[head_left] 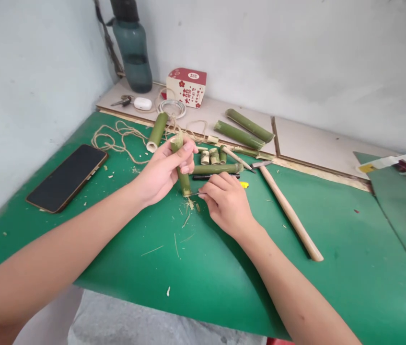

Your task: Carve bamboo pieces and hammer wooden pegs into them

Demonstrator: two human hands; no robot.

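My left hand point(168, 167) is closed around a short green bamboo tube point(184, 182), held almost upright with its frayed top end showing above my fingers. The tube's lower end is just over the green tabletop point(203, 268). In my right hand point(226, 201) is a knife with a thin metal blade point(196, 193), its tip at the tube's bottom edge. My fingers hide most of its handle; a yellow end point(244, 185) shows behind the hand, possibly part of it. Bamboo shavings point(191, 203) lie below the tube.
Behind my hands are a bamboo length point(217, 168), small bamboo pieces point(214, 156) and a black pen point(201, 177). A hammer point(291, 213) lies to the right, a phone point(68, 177) to the left. Twine point(116, 136), another bamboo tube point(157, 132), a bottle point(133, 57) and a box point(187, 88) stand farther back.
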